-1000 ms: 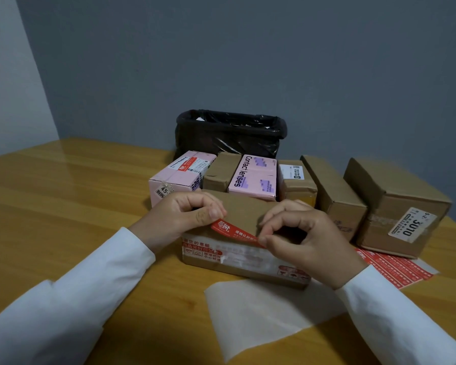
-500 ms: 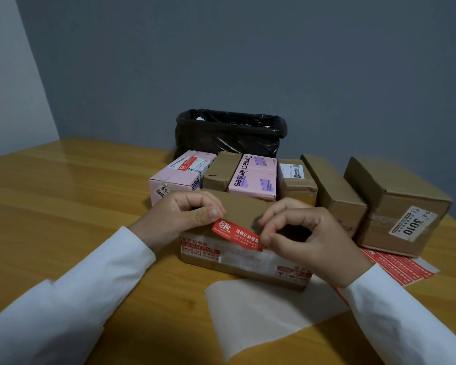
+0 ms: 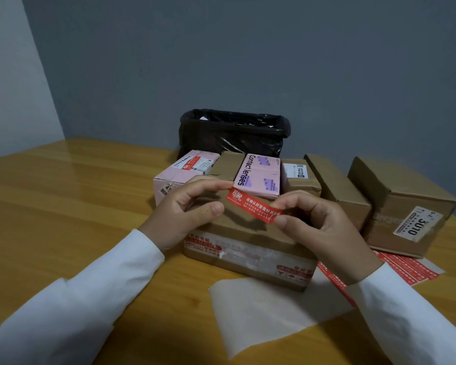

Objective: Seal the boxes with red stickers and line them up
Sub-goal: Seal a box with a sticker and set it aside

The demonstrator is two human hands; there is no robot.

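The right hand pinches one end of a red sticker between thumb and forefinger; the left hand pinches the other end; the sticker is stretched above a brown box on the table; behind it stands a row of boxes; a sticker sheet lies to the right.

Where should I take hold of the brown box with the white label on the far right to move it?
Probably by its two long sides, with the grip coming down from above. The box lies flat, its top bare and nothing on it. Another brown box stands beside its left side, and red stickers lie at its front.
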